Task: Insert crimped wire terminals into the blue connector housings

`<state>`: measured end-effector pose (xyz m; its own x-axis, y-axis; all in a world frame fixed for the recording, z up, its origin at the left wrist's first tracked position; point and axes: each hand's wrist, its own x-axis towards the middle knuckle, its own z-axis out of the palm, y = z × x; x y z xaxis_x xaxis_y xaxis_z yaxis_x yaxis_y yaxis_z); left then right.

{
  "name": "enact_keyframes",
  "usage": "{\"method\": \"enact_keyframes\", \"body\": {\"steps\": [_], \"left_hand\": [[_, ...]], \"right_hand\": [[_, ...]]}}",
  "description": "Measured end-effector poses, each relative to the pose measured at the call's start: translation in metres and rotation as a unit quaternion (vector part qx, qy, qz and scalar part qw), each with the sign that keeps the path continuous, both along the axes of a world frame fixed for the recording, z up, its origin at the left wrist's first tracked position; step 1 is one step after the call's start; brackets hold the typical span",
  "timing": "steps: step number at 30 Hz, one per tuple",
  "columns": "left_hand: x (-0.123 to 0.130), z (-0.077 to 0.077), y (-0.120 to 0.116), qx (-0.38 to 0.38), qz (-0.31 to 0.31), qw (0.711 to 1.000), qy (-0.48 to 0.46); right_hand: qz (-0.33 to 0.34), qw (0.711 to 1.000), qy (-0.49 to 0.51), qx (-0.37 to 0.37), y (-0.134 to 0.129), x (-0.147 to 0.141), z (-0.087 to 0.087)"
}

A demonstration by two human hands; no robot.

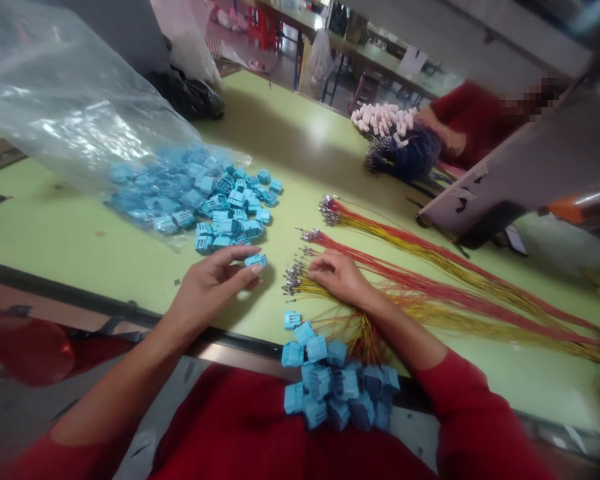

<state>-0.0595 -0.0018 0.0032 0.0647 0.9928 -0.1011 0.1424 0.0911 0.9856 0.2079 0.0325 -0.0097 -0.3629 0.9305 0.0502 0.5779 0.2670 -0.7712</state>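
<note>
Between the thumb and fingers of my left hand (220,283) is a blue connector (256,260). My right hand (339,275) has its fingers bent together at the metal terminals (295,277) of the yellow wires; whether it pinches a wire is too small to tell. Red wires (375,260) run alongside, just beyond that hand. Loose blue connectors (235,207) spill from a clear plastic bag (80,113) at the left. Near the table's front edge, a cluster of blue connectors (325,380) hangs on wires.
Another red and yellow wire bundle (405,233) lies farther back on the green table (280,127). Dark wires with pale pink connectors (385,120) are near another person's arm at the back right. A grey panel (510,147) rises at the right.
</note>
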Motion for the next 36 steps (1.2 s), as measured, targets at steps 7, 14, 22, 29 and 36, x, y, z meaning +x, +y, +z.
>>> {"method": "enact_keyframes", "body": {"steps": [7, 14, 22, 29, 36], "left_hand": [[0.019, 0.005, -0.001, -0.134, 0.022, 0.970, -0.200], [0.025, 0.003, -0.004, -0.093, 0.018, 0.986, -0.136], [0.031, -0.003, -0.007, -0.082, -0.001, 0.993, -0.088], [0.041, 0.002, -0.010, -0.076, -0.070, 0.989, -0.108], [0.044, 0.002, -0.015, -0.042, -0.112, 0.988, -0.098]], "right_hand": [[-0.012, 1.000, -0.023, 0.018, -0.001, -0.003, -0.005], [0.015, 0.999, -0.026, 0.031, 0.000, -0.006, -0.002], [-0.009, 1.000, 0.013, 0.021, -0.004, -0.006, 0.006], [-0.021, 0.983, 0.148, -0.102, -0.028, 0.003, 0.029], [-0.033, 0.990, 0.106, -0.091, -0.041, 0.002, 0.038]]}}
